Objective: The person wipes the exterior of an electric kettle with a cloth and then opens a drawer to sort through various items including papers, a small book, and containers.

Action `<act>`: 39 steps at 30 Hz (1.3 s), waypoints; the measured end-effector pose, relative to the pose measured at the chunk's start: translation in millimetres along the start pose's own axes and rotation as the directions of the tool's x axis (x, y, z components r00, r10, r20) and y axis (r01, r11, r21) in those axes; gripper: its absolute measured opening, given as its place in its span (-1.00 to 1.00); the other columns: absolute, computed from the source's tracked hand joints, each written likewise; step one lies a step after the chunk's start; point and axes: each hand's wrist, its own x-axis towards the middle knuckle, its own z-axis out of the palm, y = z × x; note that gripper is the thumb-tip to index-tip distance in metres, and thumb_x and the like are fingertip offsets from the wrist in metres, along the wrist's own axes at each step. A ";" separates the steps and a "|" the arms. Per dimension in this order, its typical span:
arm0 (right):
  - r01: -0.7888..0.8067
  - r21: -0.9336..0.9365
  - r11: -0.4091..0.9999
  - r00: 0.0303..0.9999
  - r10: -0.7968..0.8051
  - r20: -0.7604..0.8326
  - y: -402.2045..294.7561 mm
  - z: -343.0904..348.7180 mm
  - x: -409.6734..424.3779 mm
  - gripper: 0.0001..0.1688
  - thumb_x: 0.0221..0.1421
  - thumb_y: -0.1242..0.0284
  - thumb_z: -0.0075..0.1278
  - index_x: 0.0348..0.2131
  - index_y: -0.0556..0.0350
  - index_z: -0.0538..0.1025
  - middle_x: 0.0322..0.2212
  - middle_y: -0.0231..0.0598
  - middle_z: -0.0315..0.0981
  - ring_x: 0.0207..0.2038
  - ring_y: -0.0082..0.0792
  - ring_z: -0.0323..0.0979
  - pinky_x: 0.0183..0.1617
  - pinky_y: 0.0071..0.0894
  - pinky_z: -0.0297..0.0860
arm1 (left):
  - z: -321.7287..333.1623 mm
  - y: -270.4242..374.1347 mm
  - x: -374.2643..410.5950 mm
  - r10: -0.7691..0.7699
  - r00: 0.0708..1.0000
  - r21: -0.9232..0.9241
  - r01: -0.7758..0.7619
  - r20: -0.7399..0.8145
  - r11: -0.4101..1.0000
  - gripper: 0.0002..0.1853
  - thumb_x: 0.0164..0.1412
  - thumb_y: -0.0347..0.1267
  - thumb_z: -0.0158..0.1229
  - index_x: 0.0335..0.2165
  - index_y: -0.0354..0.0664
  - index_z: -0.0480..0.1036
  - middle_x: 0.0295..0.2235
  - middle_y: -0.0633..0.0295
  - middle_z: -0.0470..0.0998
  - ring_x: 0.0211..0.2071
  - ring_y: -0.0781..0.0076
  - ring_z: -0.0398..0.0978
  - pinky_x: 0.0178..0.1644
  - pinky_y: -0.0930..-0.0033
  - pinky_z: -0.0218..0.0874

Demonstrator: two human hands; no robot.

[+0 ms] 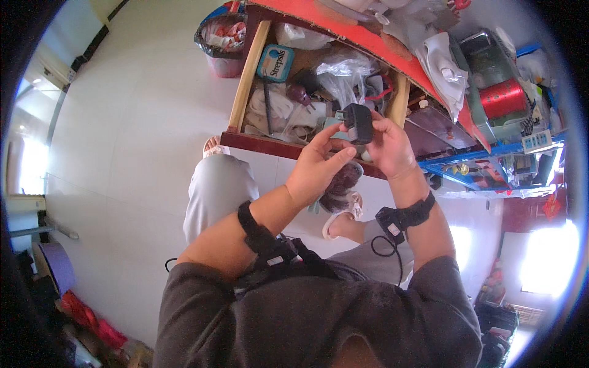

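Observation:
A black power adapter (360, 123) with metal prongs on its left side is held up over the front of a pulled-out drawer (276, 143). My right hand (393, 147) grips it from the right, the fingers partly hidden behind it. From the left, my left hand (320, 163) has its fingertips against the adapter's side, thumb just below. Inside the drawer beneath lie a Strepsils tin (276, 63), a dark purple plug (299, 94), a thin dark rod (268, 106), a clear plastic bag (349, 69) and white cable-like items (274, 103).
A red tabletop (299, 10) overhangs the drawer. At right, a red cylinder (504, 99) lies in a greenish container near a blue frame (455, 158) and a power strip (537, 141). A lined waste bin (223, 64) stands left. Below my hands is a dark brown furry thing (338, 188).

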 end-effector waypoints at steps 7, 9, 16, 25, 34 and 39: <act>0.055 -0.388 0.920 0.994 -0.089 -0.068 7.5 19.1 1.4 -0.51 -0.05 0.52 -0.34 -0.05 0.23 0.25 -0.19 -0.26 0.29 -0.10 -0.48 0.22 0.03 -0.51 0.10 | 1.7 -8.6 6.0 -0.025 0.977 -0.005 0.025 -0.210 1.000 -0.50 0.01 -0.52 0.12 -0.06 -0.33 0.17 -0.31 0.26 0.42 -0.31 0.63 0.36 -0.27 0.60 0.23; 0.041 -0.464 0.885 0.997 -0.068 -0.042 3.0 23.4 6.1 -0.52 -0.05 0.53 -0.34 -0.06 0.22 0.26 -0.22 -0.30 0.29 -0.13 -0.53 0.21 0.01 -0.55 0.08 | 1.0 -8.0 6.4 0.029 0.973 0.068 -0.013 -0.230 0.998 -0.49 -0.01 -0.53 0.13 -0.06 -0.34 0.17 -0.32 0.26 0.42 -0.32 0.63 0.36 -0.29 0.59 0.24; -0.037 -0.230 0.972 0.991 0.007 -0.131 7.1 14.6 8.7 -0.55 -0.09 0.56 -0.28 -0.10 0.20 0.28 -0.26 -0.35 0.30 -0.24 -0.55 0.23 -0.08 -0.59 0.12 | 1.5 -6.5 4.6 0.228 0.915 0.290 -0.131 -0.333 0.948 -0.54 -0.07 -0.54 0.18 -0.12 -0.31 0.30 -0.34 0.31 0.42 -0.36 0.67 0.32 -0.32 0.63 0.21; 0.007 -0.322 0.947 0.991 -0.050 -0.126 14.6 6.2 11.0 -0.58 -0.09 0.61 -0.25 -0.14 0.20 0.33 -0.27 -0.37 0.32 -0.24 -0.55 0.26 -0.09 -0.58 0.16 | -2.4 3.0 1.5 0.235 0.939 0.139 -0.205 -0.252 0.969 -0.59 -0.06 -0.55 0.17 -0.15 -0.28 0.34 -0.34 0.35 0.41 -0.39 0.70 0.31 -0.34 0.63 0.21; 0.128 -0.960 -0.250 0.966 -0.188 0.177 -13.2 10.9 84.0 -0.58 -0.03 0.31 -0.05 -0.12 -0.02 0.37 -0.29 -0.12 0.41 -0.20 -0.20 0.33 -0.12 -0.35 0.25 | -10.0 -7.2 5.6 0.249 0.913 0.265 -0.165 -0.323 0.950 -0.63 -0.07 -0.52 0.16 -0.19 -0.26 0.35 -0.39 0.32 0.41 -0.40 0.65 0.33 -0.33 0.60 0.22; -0.010 -0.917 -0.399 0.976 -0.204 0.078 8.8 -1.1 113.0 -0.33 -0.13 0.16 0.02 0.00 -0.09 0.24 -0.20 -0.02 0.34 -0.10 -0.03 0.25 -0.03 -0.21 0.20 | -9.1 -7.2 6.0 0.286 0.900 0.308 -0.184 -0.328 0.933 -0.60 -0.17 -0.45 0.19 -0.22 -0.16 0.44 -0.41 0.23 0.34 -0.39 0.48 0.30 -0.29 0.55 0.15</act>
